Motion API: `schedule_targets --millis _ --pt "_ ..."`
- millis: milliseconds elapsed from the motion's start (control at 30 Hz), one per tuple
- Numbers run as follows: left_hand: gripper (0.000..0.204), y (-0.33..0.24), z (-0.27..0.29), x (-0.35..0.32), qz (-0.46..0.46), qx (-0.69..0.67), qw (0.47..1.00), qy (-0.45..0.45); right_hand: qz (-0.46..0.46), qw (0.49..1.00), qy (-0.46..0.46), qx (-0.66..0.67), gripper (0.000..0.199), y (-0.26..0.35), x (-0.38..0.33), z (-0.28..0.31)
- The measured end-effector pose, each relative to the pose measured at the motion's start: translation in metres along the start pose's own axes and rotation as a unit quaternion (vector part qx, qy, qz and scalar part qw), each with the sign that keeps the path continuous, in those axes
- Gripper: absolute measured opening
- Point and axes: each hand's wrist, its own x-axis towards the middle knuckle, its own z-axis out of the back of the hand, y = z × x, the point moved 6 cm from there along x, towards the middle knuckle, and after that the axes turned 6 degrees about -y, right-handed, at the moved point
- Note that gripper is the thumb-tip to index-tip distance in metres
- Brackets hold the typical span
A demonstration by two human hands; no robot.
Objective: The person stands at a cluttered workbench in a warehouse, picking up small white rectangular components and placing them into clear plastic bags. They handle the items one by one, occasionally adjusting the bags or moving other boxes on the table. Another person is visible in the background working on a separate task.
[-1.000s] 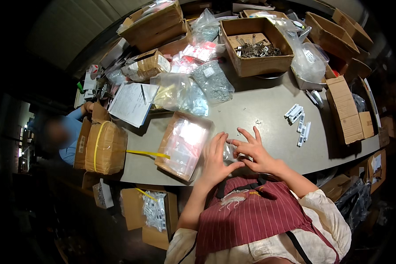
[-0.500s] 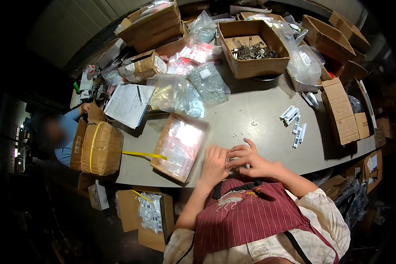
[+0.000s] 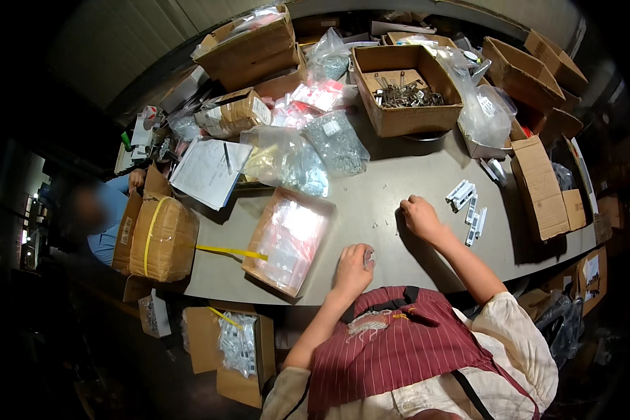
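My left hand (image 3: 353,271) is closed near the table's front edge, with a small clear plastic bag (image 3: 369,257) showing between its thumb and fingers. Farther out and to the right, my right hand (image 3: 421,218) reaches down to the tabletop. Its fingertips are pressed together where small screws lay, and whatever they hold is too small to make out. A few tiny screws (image 3: 375,224) lie scattered just left of that hand. Several white metal-and-plastic strips (image 3: 472,213) lie to its right. Left of my left hand stands a shallow carton (image 3: 332,210) of clear plastic bags (image 3: 290,238).
An open cardboard box (image 3: 416,120) of metal parts stands at the back. Bags of hardware (image 3: 336,140) and a clipboard with paper (image 3: 206,168) lie at back left. A strapped carton (image 3: 164,238) sits at the left edge, near a co-worker in blue. More cartons (image 3: 539,185) line the right.
My hands have come apart. The right one has moved away from me, out to the screws on the table; the left has stayed near the front edge with the small bag.
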Motion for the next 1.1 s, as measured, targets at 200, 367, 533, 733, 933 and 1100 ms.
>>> schedule_targets --millis 200,367,533,733,933,1100 --pt "0.026 -0.004 -0.010 0.001 0.036 -0.049 0.998 0.024 0.037 0.993 0.045 -0.102 0.010 0.025 -0.026 -0.005" --pt "0.017 -0.027 -0.008 0.018 0.009 -0.089 0.996 0.024 0.032 0.987 0.064 -0.143 0.011 0.021 -0.020 -0.008" --pt "0.021 -0.032 -0.005 0.034 0.073 -0.139 0.987 0.034 -0.025 0.994 0.107 -0.006 0.017 -0.005 0.000 0.000" --pt "0.028 -0.018 -0.017 0.034 0.151 -0.220 0.963 0.032 -0.025 0.918 0.137 0.371 0.011 0.078 -0.004 0.064" --pt "0.025 -0.021 -0.012 0.028 0.203 -0.255 0.945 0.026 -0.194 0.919 0.115 0.323 0.024 0.035 -0.011 0.045" --pt "0.022 -0.022 -0.005 0.026 0.229 -0.303 0.925 0.017 -0.147 0.981 0.125 0.025 0.032 -0.006 -0.018 0.028"
